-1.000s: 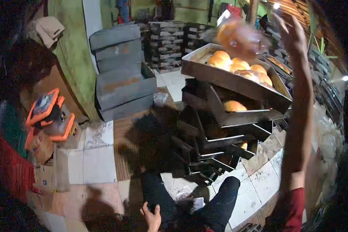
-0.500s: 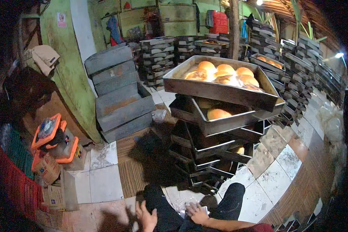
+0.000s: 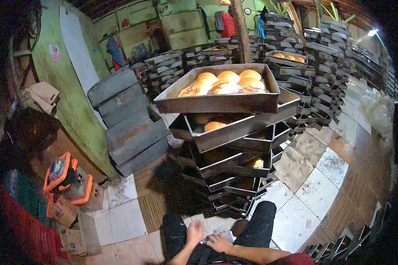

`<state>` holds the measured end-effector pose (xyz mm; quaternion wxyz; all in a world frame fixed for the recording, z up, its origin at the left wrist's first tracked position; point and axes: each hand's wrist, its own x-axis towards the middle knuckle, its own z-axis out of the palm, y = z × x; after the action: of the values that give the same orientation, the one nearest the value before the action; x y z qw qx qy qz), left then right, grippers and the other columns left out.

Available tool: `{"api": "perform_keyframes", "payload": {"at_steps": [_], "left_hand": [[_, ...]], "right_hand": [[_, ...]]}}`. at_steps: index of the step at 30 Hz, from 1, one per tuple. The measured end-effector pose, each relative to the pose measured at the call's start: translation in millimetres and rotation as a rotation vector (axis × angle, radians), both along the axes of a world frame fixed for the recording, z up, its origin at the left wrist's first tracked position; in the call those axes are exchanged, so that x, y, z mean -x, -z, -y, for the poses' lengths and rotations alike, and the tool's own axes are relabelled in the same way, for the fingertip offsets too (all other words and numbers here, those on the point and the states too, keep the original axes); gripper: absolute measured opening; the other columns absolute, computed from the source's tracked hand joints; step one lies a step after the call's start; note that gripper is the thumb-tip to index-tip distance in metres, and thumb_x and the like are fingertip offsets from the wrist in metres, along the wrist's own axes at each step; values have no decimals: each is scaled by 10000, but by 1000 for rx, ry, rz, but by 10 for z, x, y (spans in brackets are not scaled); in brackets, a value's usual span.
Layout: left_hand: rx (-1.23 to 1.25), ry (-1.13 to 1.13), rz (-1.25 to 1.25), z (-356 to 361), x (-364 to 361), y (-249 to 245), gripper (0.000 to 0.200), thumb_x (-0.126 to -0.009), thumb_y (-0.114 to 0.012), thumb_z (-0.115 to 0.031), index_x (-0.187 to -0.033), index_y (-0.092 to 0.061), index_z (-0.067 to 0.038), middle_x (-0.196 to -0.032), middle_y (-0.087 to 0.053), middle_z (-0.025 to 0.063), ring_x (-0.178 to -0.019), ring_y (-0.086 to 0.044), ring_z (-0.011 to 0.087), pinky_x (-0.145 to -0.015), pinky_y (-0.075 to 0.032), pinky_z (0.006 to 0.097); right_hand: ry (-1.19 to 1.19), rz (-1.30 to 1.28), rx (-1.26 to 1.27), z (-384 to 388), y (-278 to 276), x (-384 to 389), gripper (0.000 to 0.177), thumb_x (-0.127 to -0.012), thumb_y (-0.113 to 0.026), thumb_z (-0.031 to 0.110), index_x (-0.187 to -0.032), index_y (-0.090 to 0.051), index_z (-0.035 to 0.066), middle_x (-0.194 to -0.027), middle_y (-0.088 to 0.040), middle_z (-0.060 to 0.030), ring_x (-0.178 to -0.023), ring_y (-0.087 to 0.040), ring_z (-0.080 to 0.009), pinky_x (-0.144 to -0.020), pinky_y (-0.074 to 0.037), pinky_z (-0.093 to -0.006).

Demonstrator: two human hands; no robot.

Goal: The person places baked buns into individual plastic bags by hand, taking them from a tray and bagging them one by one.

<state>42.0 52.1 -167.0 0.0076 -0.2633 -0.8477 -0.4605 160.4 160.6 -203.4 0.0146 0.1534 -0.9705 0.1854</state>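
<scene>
I sit on the floor with dark trousers (image 3: pixel 261 225) and my knees up. My right hand (image 3: pixel 220 243) lies flat on a white sheet or bag (image 3: pixel 225 236) in my lap, fingers spread. My left hand (image 3: pixel 193 232) is just left of it, seen from the back with the fingers bent down at the white thing's edge; its grip is hidden. In front of my knees stands a leaning stack of dark metal baking trays (image 3: pixel 234 176). The top tray (image 3: pixel 216 104) holds several golden buns (image 3: pixel 227 81). A lower tray shows one bun (image 3: pixel 214 126).
More grey trays (image 3: pixel 128 119) lean on the green wall at left. Tall tray stacks (image 3: pixel 323 53) fill the back and right, one with buns (image 3: pixel 287 56). Orange-lidded boxes (image 3: pixel 68 181) and cardboard (image 3: pixel 64 210) sit at left. The floor (image 3: pixel 318 190) is tiled.
My right arm was raised high beside a blurred bun in the air; it has come down to my lap. My left hand has moved right to the white thing. My view has tilted up.
</scene>
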Motion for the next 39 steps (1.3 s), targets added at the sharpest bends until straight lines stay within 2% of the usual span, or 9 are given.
{"api": "perform_keyframes", "payload": {"at_steps": [7, 11, 15, 24, 29, 32, 35, 37, 39], "left_hand": [[-499, 147, -814, -1170, 677, -3437, 105, -759, -553, -15, -860, -530, -5, -846, -552, 127, -808, -508, 273, -761, -395, 343], [-140, 207, -1094, -1835, 1128, -4254, 339, -817, -548, -275, -1021, -505, -7, -1029, -515, 168, -977, -466, 325, -846, -377, 394], [362, 249, -720, -2103, 1375, -4149, 510, -834, -480, -424, -1199, -453, -69, -1000, -554, 178, -1005, -478, 337, -896, -321, 467], [64, 525, -712, -1592, 925, -3986, 557, -788, -515, -499, -1089, -505, -31, -1132, -479, 157, -1144, -386, 267, -1003, -103, 472], [-259, 517, -891, -1097, 632, -3701, 491, -762, -610, -294, -1155, -453, -45, -1181, -460, 146, -1148, -383, 331, -1009, -193, 500], [-520, 490, -411, -644, 187, -2659, 226, -743, -590, -103, -947, -555, -12, -969, -570, 144, -942, -539, 287, -846, -403, 368], [-509, 243, 563, -240, -493, -1260, 193, -888, -461, -111, -1025, -499, 21, -985, -571, 84, -930, -526, 138, -842, -402, 257], [-661, 125, 821, -46, -775, -625, 386, -896, -439, -101, -1245, -313, 3, -1188, -449, 114, -1088, -432, 158, -931, -331, 270], [-715, 76, 926, 42, -860, -602, 457, -910, -390, -109, -1336, -228, -80, -1346, -271, 98, -1167, -357, 188, -931, -353, 330]], "right_hand": [[180, 99, -140, -43, 254, 14, 255, -779, -442, 186, -1012, -523, 123, -965, -547, -111, -927, -536, -286, -751, -439, -422], [117, 168, -135, -113, 38, 1, 222, -768, -466, 171, -911, -602, 69, -979, -572, -120, -963, -539, -293, -790, -431, -448], [130, 209, -154, -101, 203, 4, 266, -784, -446, 207, -1013, -576, 174, -1031, -533, -62, -1006, -498, -273, -806, -431, -405], [40, 337, -229, -80, 129, 149, 310, -798, -413, 178, -1089, -510, 135, -1086, -529, -107, -1009, -520, -303, -807, -451, -413], [137, 471, -87, -130, 13, 100, 293, -801, -406, 159, -1068, -523, 134, -988, -584, -133, -889, -576, -310, -754, -472, -416], [471, 298, 112, -313, 23, 74, 266, -808, -401, 169, -1028, -546, 134, -857, -614, -163, -746, -604, -327, -682, -486, -427], [992, -80, 470, -768, -669, 242, 272, -715, -527, 58, -981, -580, 58, -839, -599, -193, -761, -591, -350, -646, -457, -414], [781, -365, 365, -650, -1317, 250, 268, -774, -444, 82, -1011, -563, 46, -855, -597, -201, -763, -585, -348, -645, -470, -408], [622, -8, 222, -270, -1685, 193, 268, -778, -450, 83, -1024, -547, 42, -865, -592, -202, -802, -581, -335, -655, -475, -401]]}}
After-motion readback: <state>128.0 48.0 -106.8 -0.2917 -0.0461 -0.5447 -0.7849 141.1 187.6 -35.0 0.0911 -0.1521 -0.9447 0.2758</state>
